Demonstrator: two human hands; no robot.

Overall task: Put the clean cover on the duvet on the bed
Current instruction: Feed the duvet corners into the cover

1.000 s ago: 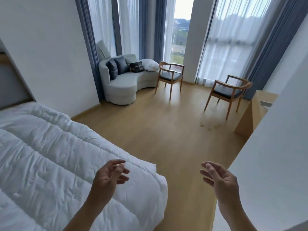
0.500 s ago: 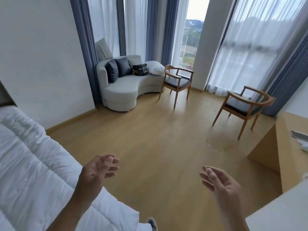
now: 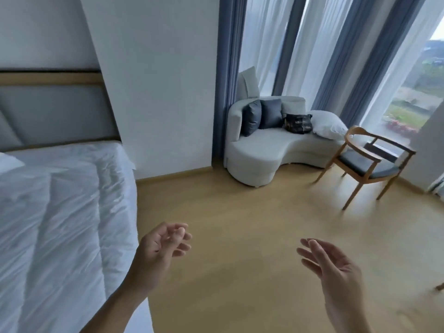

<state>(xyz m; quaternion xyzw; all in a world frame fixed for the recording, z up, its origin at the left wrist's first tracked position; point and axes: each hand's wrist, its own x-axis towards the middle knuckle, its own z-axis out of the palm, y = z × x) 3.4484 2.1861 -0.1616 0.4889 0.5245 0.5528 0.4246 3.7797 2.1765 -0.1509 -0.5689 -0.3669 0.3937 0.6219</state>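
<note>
A white quilted duvet (image 3: 60,212) lies spread over the bed at the left, reaching up to a grey padded headboard (image 3: 55,111). My left hand (image 3: 158,251) hovers just past the duvet's right edge, over the floor, fingers loosely curled and holding nothing. My right hand (image 3: 336,267) is raised farther right above the floor, palm turned inward with relaxed fingers, also empty. No separate duvet cover shows in this view.
A pale curved sofa (image 3: 269,150) with dark cushions and a white pillow (image 3: 329,126) stands by the curtained windows. A wooden chair (image 3: 367,164) with a grey seat sits to its right. Light wooden floor (image 3: 240,224) spreads between bed and sofa.
The view has swung left, bringing the headboard and the bed's side into sight; the second chair and desk are out of frame. Both hands stay raised and empty.
</note>
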